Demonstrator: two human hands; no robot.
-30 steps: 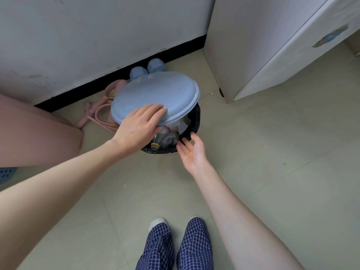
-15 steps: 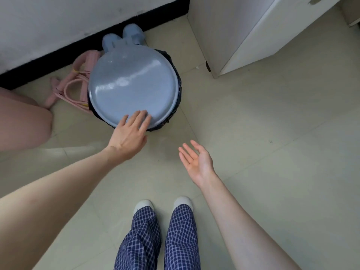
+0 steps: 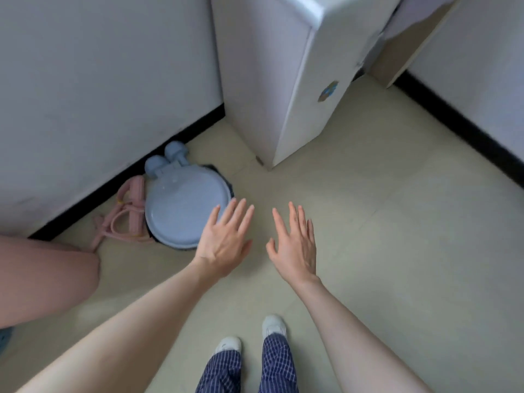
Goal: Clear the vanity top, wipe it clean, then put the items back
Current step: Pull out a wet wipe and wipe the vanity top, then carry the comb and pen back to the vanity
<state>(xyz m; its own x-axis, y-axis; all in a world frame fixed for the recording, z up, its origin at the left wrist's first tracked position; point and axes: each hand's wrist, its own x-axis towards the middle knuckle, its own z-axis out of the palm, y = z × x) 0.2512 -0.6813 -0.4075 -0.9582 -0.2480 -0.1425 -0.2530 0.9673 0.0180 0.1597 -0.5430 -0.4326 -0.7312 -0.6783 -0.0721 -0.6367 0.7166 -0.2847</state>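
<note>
- The left hand (image 3: 224, 242) and right hand (image 3: 295, 245) are hovering with fingers (image 3: 241, 214) straight and spread, holding nothing.
- The round, smooth blue plastic bin lid with two ear-shaped knobs (image 3: 181, 205) is lying closed over the black-lined bin, just beside the left fingertips.
- Pink looped straps (image 3: 124, 219) are lying against it.
- The white cabinet (image 3: 283, 80) is standing on the glossy pale tiled floor (image 3: 397, 251), by the white wall with black skirting (image 3: 99, 66).

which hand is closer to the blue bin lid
Left. The left hand is open beside the blue bin lid, overlapping its right edge in this view. The right hand is also open, farther right over bare floor, clear of the lid.
</note>
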